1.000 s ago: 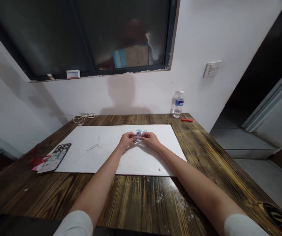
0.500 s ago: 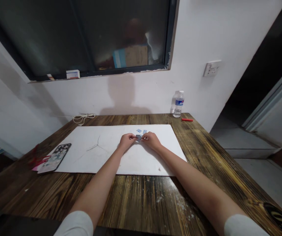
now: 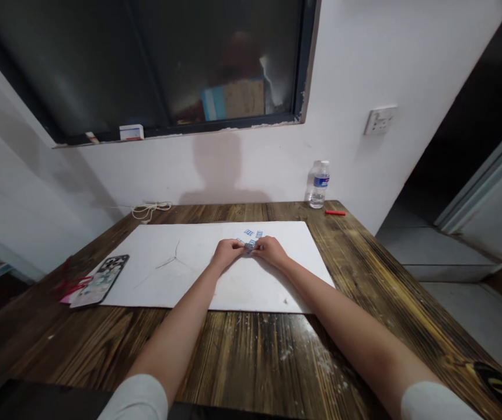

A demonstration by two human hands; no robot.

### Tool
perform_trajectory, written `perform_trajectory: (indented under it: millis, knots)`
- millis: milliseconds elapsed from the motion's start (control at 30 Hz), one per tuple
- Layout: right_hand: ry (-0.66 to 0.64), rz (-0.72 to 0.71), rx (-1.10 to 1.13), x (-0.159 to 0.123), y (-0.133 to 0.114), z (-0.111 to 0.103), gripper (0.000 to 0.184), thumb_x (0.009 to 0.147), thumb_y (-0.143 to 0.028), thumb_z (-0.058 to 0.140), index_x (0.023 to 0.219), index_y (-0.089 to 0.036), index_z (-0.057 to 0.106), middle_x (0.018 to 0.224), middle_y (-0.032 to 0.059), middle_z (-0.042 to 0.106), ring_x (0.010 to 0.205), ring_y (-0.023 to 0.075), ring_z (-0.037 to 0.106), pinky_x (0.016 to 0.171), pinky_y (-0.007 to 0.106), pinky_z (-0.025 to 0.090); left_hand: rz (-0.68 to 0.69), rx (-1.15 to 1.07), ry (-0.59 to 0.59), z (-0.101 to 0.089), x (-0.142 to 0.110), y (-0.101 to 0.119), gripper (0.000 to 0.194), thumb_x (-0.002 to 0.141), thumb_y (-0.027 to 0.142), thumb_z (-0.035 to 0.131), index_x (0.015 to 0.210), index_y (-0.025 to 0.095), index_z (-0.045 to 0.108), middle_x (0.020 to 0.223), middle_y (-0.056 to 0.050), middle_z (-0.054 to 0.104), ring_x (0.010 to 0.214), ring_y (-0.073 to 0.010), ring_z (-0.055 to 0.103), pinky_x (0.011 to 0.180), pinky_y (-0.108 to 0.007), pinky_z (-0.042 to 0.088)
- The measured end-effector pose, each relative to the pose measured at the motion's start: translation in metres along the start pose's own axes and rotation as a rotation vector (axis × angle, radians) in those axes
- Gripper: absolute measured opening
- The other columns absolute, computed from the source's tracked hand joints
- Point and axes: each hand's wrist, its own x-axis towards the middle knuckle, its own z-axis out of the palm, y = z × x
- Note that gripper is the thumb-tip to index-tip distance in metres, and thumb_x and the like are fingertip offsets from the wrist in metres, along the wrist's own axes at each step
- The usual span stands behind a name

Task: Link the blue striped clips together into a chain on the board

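My left hand [image 3: 227,252] and my right hand [image 3: 269,249] meet over the far middle of a white board [image 3: 181,274] that lies on a wooden table [image 3: 251,356]. Both pinch small blue-and-white striped pieces [image 3: 250,245] between their fingertips, low over the board. Two more such blue pieces [image 3: 253,233] lie on the board just beyond the fingers. What the pieces are is too small to tell.
A phone in a patterned case [image 3: 100,280] lies on red sheets at the board's left end. A water bottle [image 3: 319,185] and a red pen-like stick [image 3: 334,213] stand at the far right corner. A white cord [image 3: 150,209] lies by the wall. The table's right edge drops to the floor.
Both hands have sunk slightly from above the board down toward it, still pinched together on the small blue pieces. Loose pieces now show beyond the fingers.
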Motion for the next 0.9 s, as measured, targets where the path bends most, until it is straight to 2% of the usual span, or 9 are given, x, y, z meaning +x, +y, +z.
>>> perform_trajectory:
  millis: [167,300,400,500,633,733,900]
  knots:
    - [-0.01,-0.015,0.033,-0.0003,-0.0007,-0.0009,0.005,0.069,-0.022,0.077,0.068,-0.021,0.072,0.069,-0.0016,0.067,0.066,0.012,0.054,0.064,0.023,0.034,-0.043,-0.064,-0.028,-0.0006,-0.0007,-0.0023,0.017,0.061,0.03,0.075,0.071,0.016,0.075,0.068,-0.003,0.071,0.064,-0.0168,0.062,0.06,-0.025,0.045]
    - [0.062,-0.057,0.042,-0.0003,-0.0016,-0.0025,0.005,0.072,-0.021,0.075,0.068,-0.021,0.072,0.069,-0.0008,0.066,0.069,0.0124,0.055,0.066,0.023,0.035,-0.012,-0.162,-0.047,-0.0007,-0.0014,-0.0041,0.023,0.065,0.034,0.074,0.078,0.015,0.076,0.074,-0.004,0.073,0.067,-0.0173,0.064,0.061,-0.025,0.046]
    - [0.067,-0.075,0.023,-0.0006,-0.0017,-0.0026,0.005,0.072,-0.023,0.076,0.069,-0.021,0.072,0.07,-0.0004,0.066,0.071,0.0131,0.056,0.068,0.023,0.035,0.012,-0.07,-0.033,-0.0002,-0.0009,-0.0044,0.021,0.067,0.033,0.071,0.079,0.017,0.076,0.075,-0.003,0.073,0.071,-0.0183,0.065,0.064,-0.026,0.048]
    - [0.003,-0.034,-0.01,-0.0007,-0.0009,-0.001,0.008,0.071,-0.027,0.077,0.068,-0.021,0.072,0.069,-0.0004,0.067,0.069,0.0132,0.056,0.065,0.023,0.034,0.038,0.093,-0.006,0.0008,0.0008,-0.0051,0.016,0.068,0.027,0.07,0.079,0.019,0.077,0.079,-0.002,0.074,0.075,-0.0186,0.066,0.07,-0.027,0.049]
    - [-0.037,0.019,-0.022,-0.0001,0.0013,0.0009,0.011,0.072,-0.029,0.075,0.068,-0.02,0.072,0.069,-0.0001,0.067,0.065,0.012,0.054,0.061,0.022,0.032,0.15,0.201,-0.015,0.0014,0.0042,-0.008,0.011,0.067,0.022,0.071,0.076,0.023,0.076,0.089,-0.002,0.074,0.086,-0.0192,0.066,0.078,-0.028,0.049]
    - [-0.046,0.014,-0.027,0.0004,0.0019,0.0008,0.01,0.074,-0.027,0.074,0.069,-0.019,0.072,0.069,-0.0002,0.067,0.065,0.0118,0.054,0.061,0.022,0.032,0.184,0.209,-0.049,0.0013,0.0053,-0.009,0.01,0.067,0.025,0.072,0.075,0.024,0.076,0.087,-0.001,0.074,0.087,-0.019,0.065,0.079,-0.028,0.049]
    - [-0.036,-0.024,-0.015,0.0004,-0.0006,-0.0004,0.007,0.076,-0.024,0.071,0.072,-0.019,0.071,0.072,0.0,0.067,0.068,0.0125,0.055,0.064,0.022,0.034,0.109,0.098,-0.047,0.0019,0.0009,-0.0031,0.016,0.068,0.03,0.071,0.079,0.02,0.075,0.079,-0.002,0.073,0.077,-0.0189,0.064,0.071,-0.027,0.048]
